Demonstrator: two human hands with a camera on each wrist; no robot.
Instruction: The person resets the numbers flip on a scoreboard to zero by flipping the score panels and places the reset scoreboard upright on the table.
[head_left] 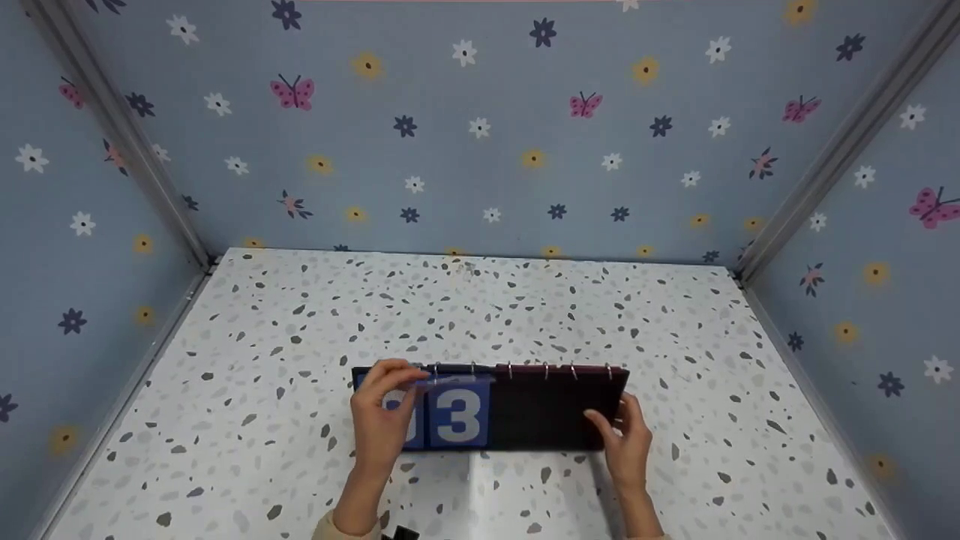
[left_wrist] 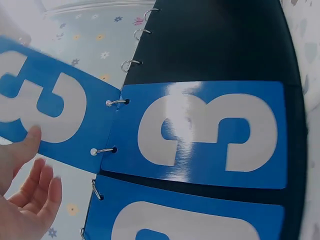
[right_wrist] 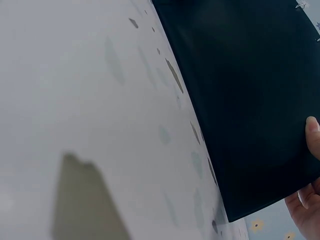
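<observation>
Passing room lies between flip board point(head_left: 540, 412) and back wall point(head_left: 517, 97) (rings point(left_wrist: 118, 101) jut up).

At the board's point(head_left: 547, 412) left end, the left grip point(head_left: 379, 424) hid much of the outer card point(head_left: 417, 435), which the left wrist view also cropped. At its right end, the board hid fingers of the right grip point(head_left: 628, 444). Below it, a black object point(head_left: 405, 533) was cropped past telling.

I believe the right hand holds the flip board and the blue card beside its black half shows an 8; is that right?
Not an 8: the head view shows a 3 on that blue card; the right hand does hold the flip board.
</observation>
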